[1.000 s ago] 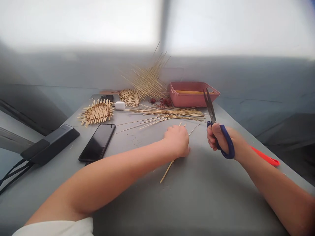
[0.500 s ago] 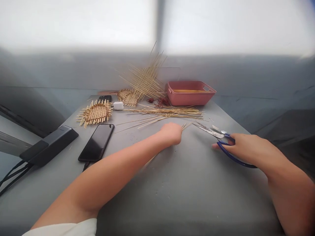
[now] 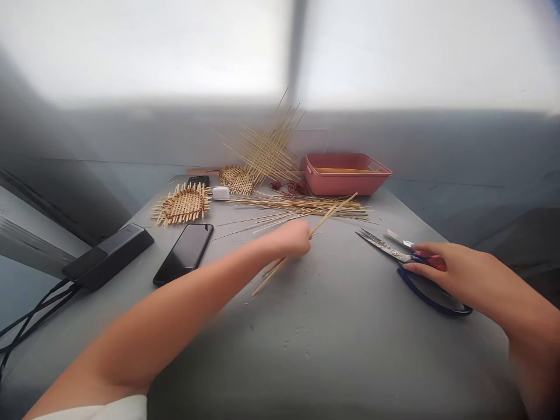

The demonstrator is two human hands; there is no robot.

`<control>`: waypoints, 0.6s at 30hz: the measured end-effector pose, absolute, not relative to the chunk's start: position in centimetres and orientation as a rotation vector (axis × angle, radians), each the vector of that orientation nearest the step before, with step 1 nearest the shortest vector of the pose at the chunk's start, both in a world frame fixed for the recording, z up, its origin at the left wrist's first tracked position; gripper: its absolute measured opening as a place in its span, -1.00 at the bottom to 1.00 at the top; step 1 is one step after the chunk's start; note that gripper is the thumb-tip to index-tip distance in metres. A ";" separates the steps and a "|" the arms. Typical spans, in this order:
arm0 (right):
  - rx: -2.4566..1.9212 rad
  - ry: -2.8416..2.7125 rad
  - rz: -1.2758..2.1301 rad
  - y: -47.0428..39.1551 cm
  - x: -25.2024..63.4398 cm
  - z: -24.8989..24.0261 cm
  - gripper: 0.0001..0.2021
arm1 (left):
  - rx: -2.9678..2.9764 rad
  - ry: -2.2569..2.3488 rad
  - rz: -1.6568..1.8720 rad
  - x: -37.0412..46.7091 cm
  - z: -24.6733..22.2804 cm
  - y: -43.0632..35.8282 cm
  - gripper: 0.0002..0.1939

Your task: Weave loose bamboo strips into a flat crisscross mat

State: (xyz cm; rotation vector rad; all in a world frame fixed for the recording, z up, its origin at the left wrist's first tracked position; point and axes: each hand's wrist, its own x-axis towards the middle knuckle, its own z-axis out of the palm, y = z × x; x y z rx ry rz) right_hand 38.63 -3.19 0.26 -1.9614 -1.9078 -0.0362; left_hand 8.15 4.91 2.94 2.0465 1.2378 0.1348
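Observation:
My left hand is closed around a few thin bamboo strips, whose ends stick out on both sides of the fist. To the right, my right hand has its fingers on the blue handles of the scissors, which lie low over the table with blades slightly apart. Beyond my left hand is a pile of loose strips. A woven lattice with long strip ends leans at the back. Smaller woven pieces rest at the left.
A pink basket stands at the back right, beside dark red cord. At the left are a phone, a black box with cables and a white case. A small blade tool lies beside the scissors.
My left hand has moved slightly left, with the strips now turned more into view. My right hand and the scissors have shifted right, away from the strips. The camera view has shifted slightly.

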 end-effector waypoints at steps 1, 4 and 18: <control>-2.074 -1.851 -0.017 -3.2 37.3 0.9 -0.67 | 1.996 1.221 0.221 7.7 3.4 5.1 -0.91; -1.977 -1.871 0.088 -3.0 32.9 3.2 -0.64 | 1.878 1.155 0.503 6.4 5.0 5.2 -0.85; -0.985 -1.813 1.005 0.8 21.1 3.7 -0.53 | 1.303 0.385 1.123 3.1 1.8 2.2 -0.78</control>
